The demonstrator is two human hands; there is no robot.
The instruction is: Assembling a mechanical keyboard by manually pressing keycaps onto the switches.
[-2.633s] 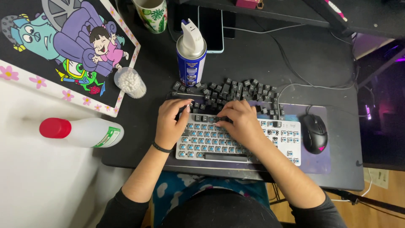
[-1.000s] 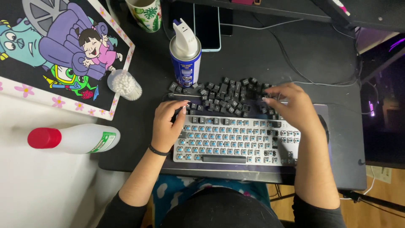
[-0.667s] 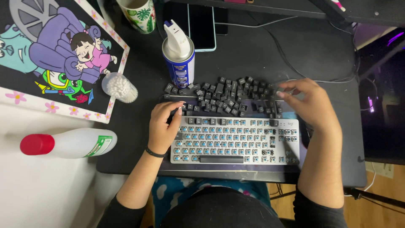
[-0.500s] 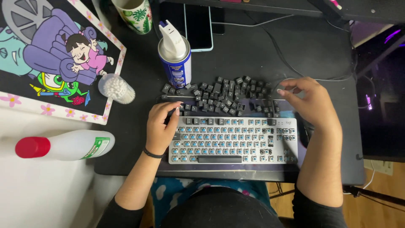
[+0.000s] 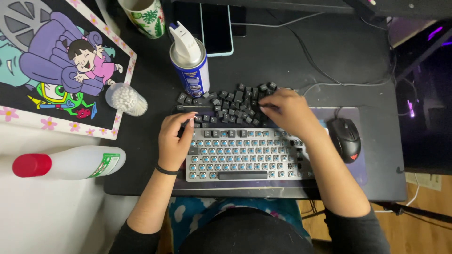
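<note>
Now the right hand [image 5: 288,112] dips, fingers curled, into the loose keycaps [image 5: 235,101] heaped at twelve o'clock of the keyboard [image 5: 242,155]; whether it grips one, I cannot tell. Left hand [image 5: 173,141] rests, half curled, on the keyboard's top-left corner. Those caps look light, stiff, slippery: pinch by the sides. Mouse [image 5: 346,139] at three o'clock.

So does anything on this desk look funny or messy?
Yes. The keyboard has most of its key tops off, so its blue switches show. The loose dark keycaps lie in a heap just behind it. Also, a white bottle with a red cap lies on its side at the left.
</note>
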